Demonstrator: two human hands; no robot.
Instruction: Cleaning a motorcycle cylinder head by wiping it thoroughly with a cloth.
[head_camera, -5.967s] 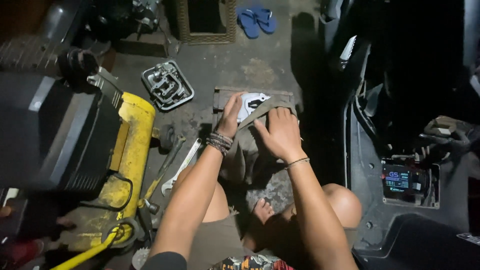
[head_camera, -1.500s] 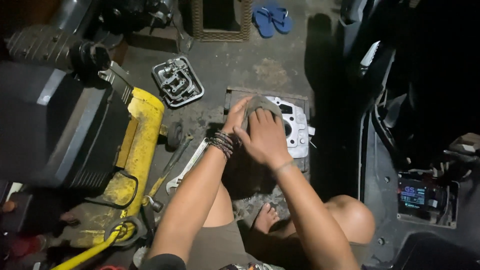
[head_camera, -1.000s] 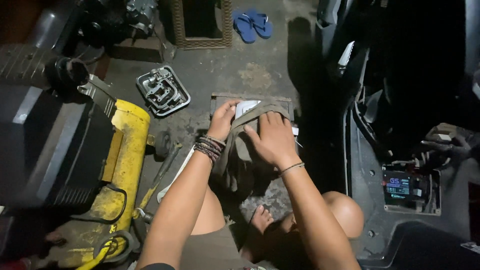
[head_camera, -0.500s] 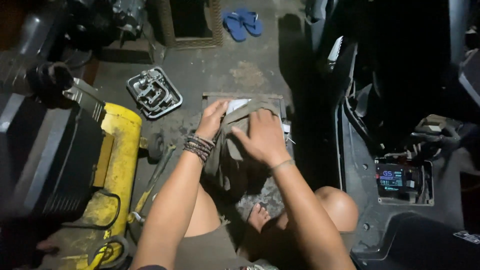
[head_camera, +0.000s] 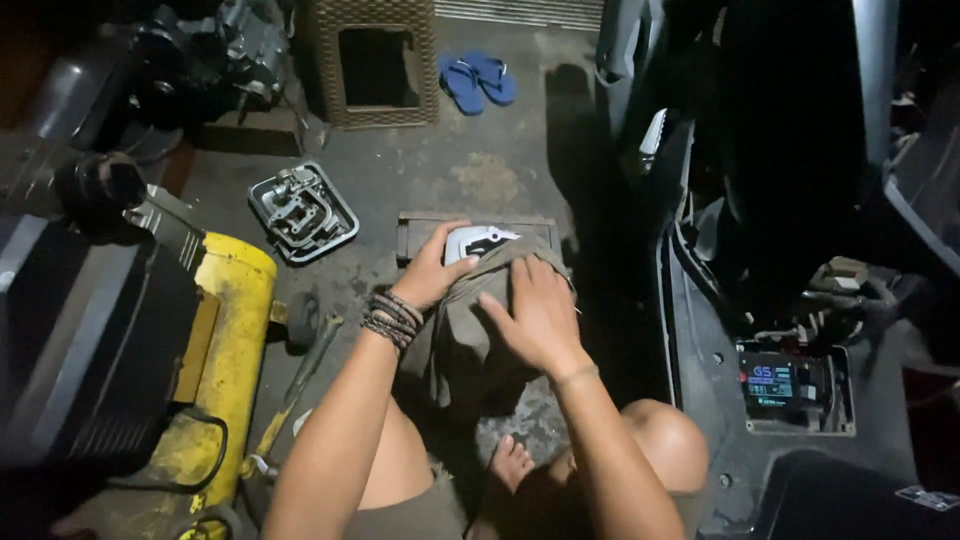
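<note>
Flat, metal part (head_camera: 478, 240) under cloth (head_camera: 470, 320); long axis unclear.

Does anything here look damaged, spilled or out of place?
Nothing looks spilled or broken. The left hand and right hand press a grey cloth over a pale metal part. Blue sandals lie neatly together.
</note>
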